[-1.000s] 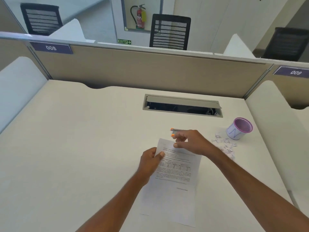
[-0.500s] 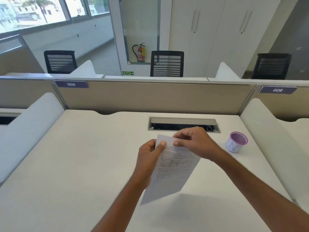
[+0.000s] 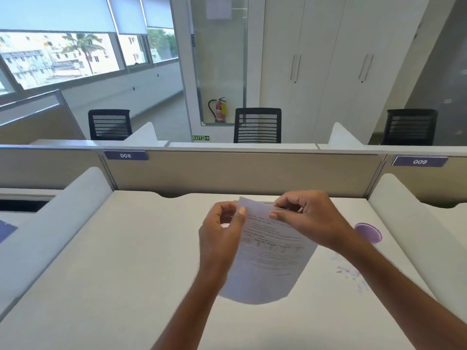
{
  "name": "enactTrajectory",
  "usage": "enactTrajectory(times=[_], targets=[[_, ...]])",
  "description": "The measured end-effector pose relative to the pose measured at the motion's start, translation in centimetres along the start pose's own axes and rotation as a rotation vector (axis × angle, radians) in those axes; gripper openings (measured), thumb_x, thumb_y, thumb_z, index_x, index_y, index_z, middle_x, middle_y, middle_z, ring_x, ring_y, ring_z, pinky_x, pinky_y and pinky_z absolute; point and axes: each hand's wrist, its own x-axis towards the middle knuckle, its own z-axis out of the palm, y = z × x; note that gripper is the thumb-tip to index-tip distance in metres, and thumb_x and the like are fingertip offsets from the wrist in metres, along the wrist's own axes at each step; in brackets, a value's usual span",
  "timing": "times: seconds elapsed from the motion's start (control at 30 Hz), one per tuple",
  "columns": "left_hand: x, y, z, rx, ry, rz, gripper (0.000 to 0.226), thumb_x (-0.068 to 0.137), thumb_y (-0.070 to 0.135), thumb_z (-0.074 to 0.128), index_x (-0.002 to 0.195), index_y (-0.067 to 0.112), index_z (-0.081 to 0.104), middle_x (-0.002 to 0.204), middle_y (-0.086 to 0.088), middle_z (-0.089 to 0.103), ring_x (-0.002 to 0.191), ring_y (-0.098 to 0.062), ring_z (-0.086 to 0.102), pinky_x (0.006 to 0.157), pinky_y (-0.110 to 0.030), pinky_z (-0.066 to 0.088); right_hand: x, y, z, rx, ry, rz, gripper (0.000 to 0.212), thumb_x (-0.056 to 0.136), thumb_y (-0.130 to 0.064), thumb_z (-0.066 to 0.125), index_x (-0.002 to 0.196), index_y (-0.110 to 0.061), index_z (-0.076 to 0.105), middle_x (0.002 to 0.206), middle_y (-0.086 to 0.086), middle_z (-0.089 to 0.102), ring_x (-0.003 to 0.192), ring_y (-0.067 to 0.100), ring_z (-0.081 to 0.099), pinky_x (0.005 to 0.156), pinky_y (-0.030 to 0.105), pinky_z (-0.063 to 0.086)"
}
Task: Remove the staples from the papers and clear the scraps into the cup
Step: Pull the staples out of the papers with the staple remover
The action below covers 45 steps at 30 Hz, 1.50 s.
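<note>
Both hands, left hand (image 3: 222, 231) and right hand (image 3: 310, 218), pinch the papers (image 3: 270, 253) aloft, picking at the staple corner; next, a firm pull

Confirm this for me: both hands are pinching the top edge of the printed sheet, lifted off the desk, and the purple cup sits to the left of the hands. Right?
Not quite. The head view shows the purple cup to the right of the hands, not the left. The rest holds: the left hand and right hand both pinch the top edge of the printed sheet, lifted off the desk.
</note>
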Motion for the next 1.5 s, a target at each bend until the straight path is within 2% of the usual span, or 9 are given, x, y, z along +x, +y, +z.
enactTrajectory(times=[0.1, 0.3, 0.43, 0.53, 0.63, 0.8, 0.9, 1.07, 1.5], targets=[[-0.6, 0.6, 0.2, 0.049, 0.233, 0.022, 0.019, 0.1, 0.043, 0.077, 0.095, 0.029, 0.065, 0.085, 0.001, 0.069, 0.072, -0.004, 0.062, 0.072, -0.035, 0.058, -0.5, -0.8, 0.7, -0.253, 0.179, -0.086, 0.005, 0.09, -0.035, 0.085, 0.09, -0.032, 0.081, 0.084, -0.022, 0.076, 0.072, 0.005, 0.067, 0.065, 0.032, 0.054], [-1.5, 2.5, 1.4, -0.315, -0.096, -0.268, 0.057, 0.089, 0.061, 0.082, 0.11, 0.009, 0.071, 0.103, -0.005, 0.081, 0.095, -0.018, 0.083, 0.081, -0.036, 0.069, -2.2, -2.3, 4.4, -0.608, 0.448, -0.366, 0.017, 0.097, -0.026, 0.071, 0.081, -0.023, 0.073, 0.076, -0.004, 0.069, 0.062, 0.023, 0.065, 0.047, 0.035, 0.046], [-1.2, 2.4, 1.7, -0.338, -0.036, -0.25, 0.031, 0.102, 0.034, 0.078, 0.093, 0.006, 0.069, 0.089, -0.012, 0.077, 0.092, -0.027, 0.081, 0.087, -0.041, 0.07, -3.8, -3.1, 7.1, -0.698, 0.466, -0.403, 0.011, 0.1, -0.021, 0.071, 0.091, -0.018, 0.076, 0.077, -0.001, 0.064, 0.06, 0.025, 0.06, 0.045, 0.035, 0.041], [-1.1, 2.2, 1.0, -0.279, 0.031, -0.195, 0.028, 0.104, 0.023, 0.075, 0.079, 0.013, 0.07, 0.072, 0.002, 0.07, 0.074, -0.025, 0.068, 0.071, -0.035, 0.062, -4.7, -3.4, 7.5, -0.596, 0.372, -0.378, 0.025, 0.107, -0.043, 0.065, 0.109, -0.024, 0.08, 0.092, -0.004, 0.074, 0.07, 0.021, 0.069, 0.048, 0.034, 0.05], [-1.2, 2.8, 0.0, -0.277, -0.003, -0.154, 0.016, 0.105, 0.024, 0.074, 0.096, 0.013, 0.081, 0.092, -0.003, 0.084, 0.091, -0.029, 0.081, 0.084, -0.042, 0.069, -4.7, -3.6, 6.7, -0.425, 0.31, -0.301, 0.03, 0.102, -0.056, 0.068, 0.112, -0.031, 0.08, 0.108, -0.014, 0.077, 0.083, 0.012, 0.073, 0.053, 0.03, 0.056], [-1.5, 3.5, -1.3, -0.101, -0.042, -0.041, 0.018, 0.104, 0.034, 0.075, 0.095, 0.021, 0.083, 0.087, 0.002, 0.082, 0.078, -0.013, 0.071, 0.075, -0.032, 0.057, -2.5, -2.6, 4.5, -0.163, 0.375, -0.245, 0.029, 0.099, -0.035, 0.08, 0.125, -0.023, 0.079, 0.126, -0.01, 0.073, 0.117, 0.013, 0.069, 0.092, 0.037, 0.06], [-1.9, 3.8, -1.7, -0.003, -0.075, 0.012, 0.02, 0.106, 0.04, 0.071, 0.096, 0.026, 0.082, 0.087, 0.004, 0.081, 0.079, -0.02, 0.073, 0.074, -0.036, 0.057, -1.0, -2.8, 3.5, -0.153, 0.319, -0.261, 0.04, 0.1, -0.031, 0.078, 0.138, -0.02, 0.072, 0.14, -0.008, 0.069, 0.133, 0.013, 0.061, 0.112, 0.033, 0.05], [-2.4, 4.3, -2.1, 0.009, -0.131, 0.049, 0.027, 0.108, 0.045, 0.066, 0.096, 0.025, 0.081, 0.091, 0.001, 0.083, 0.087, -0.031, 0.078, 0.077, -0.051, 0.063, 0.1, -3.6, 3.1, 0.179, 0.188, -0.116, 0.017, 0.095, -0.021, 0.083, 0.112, -0.021, 0.084, 0.111, -0.016, 0.081, 0.107, 0.005, 0.074, 0.094, 0.021, 0.056], [-2.9, 4.1, -2.5, 0.03, -0.12, 0.019, 0.023, 0.108, 0.034, 0.067, 0.091, 0.024, 0.078, 0.088, 0.0, 0.083, 0.084, -0.029, 0.076, 0.073, -0.035, 0.056, -1.2, -4.1, 3.2, 0.331, 0.142, -0.047, 0.01, 0.094, -0.019, 0.084, 0.103, -0.021, 0.087, 0.095, -0.012, 0.083, 0.083, 0.011, 0.077, 0.072, 0.018, 0.056]])
